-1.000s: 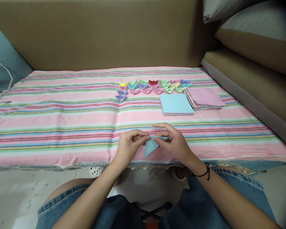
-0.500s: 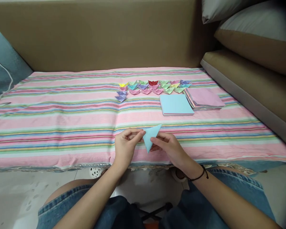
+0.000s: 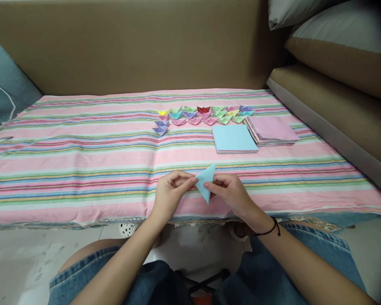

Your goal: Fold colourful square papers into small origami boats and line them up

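Note:
Between my hands is a light blue piece of origami paper (image 3: 206, 180), folded into a triangle with one point up to the right and one pointing down. My left hand (image 3: 174, 190) pinches its left corner between thumb and fingers. On the right side, my right hand (image 3: 230, 192) grips the paper, thumb on the front and fingers behind. Both hands are above the front part of the striped cloth (image 3: 82, 165). The back of the folded paper is hidden.
Several folded paper boats (image 3: 195, 120) in many colours stand in rows farther back. A stack of light blue paper (image 3: 235, 139) lies beside a stack with a pink sheet (image 3: 273, 129) on top. Cushions (image 3: 330, 101) are piled at the right, and a brown backrest (image 3: 139, 46) rises behind.
Both hands and the folded blue paper have shifted slightly to the right. The triangle has turned a little and looks narrower. The boats and stacks have stayed in place.

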The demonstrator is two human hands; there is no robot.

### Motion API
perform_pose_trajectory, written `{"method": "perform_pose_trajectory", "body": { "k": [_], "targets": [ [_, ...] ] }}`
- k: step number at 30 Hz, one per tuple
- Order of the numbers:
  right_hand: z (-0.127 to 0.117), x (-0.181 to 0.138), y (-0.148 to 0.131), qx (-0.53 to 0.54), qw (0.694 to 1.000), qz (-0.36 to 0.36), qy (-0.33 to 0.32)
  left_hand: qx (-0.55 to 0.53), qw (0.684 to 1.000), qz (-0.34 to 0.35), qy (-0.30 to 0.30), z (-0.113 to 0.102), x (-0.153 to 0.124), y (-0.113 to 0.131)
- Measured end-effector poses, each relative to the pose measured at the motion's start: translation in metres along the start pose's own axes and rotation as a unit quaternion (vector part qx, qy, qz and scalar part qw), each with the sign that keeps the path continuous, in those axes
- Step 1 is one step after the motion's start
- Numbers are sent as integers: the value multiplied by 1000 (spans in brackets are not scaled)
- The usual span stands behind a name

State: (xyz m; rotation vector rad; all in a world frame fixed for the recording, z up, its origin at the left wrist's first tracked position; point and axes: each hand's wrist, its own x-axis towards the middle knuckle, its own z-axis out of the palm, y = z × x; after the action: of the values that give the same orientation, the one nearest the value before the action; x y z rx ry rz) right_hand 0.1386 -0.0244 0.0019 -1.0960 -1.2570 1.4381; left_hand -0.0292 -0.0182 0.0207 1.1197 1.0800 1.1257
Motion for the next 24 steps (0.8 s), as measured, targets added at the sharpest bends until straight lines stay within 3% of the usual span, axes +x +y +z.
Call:
{"method": "perform_pose_trajectory", "body": {
  "k": [6, 13, 24],
  "targets": [
    [0, 0, -4, -30, 999, -17, -15, -14, 999, -28, 2, 0, 0, 0],
    [5, 0, -4, -25, 998, -42, -28, -89, 991, -52, 86, -1, 1, -3],
    [3, 1, -4, -25, 996, -45, 67, -108, 991, -57, 59, -1, 0, -1]
  ]
}}
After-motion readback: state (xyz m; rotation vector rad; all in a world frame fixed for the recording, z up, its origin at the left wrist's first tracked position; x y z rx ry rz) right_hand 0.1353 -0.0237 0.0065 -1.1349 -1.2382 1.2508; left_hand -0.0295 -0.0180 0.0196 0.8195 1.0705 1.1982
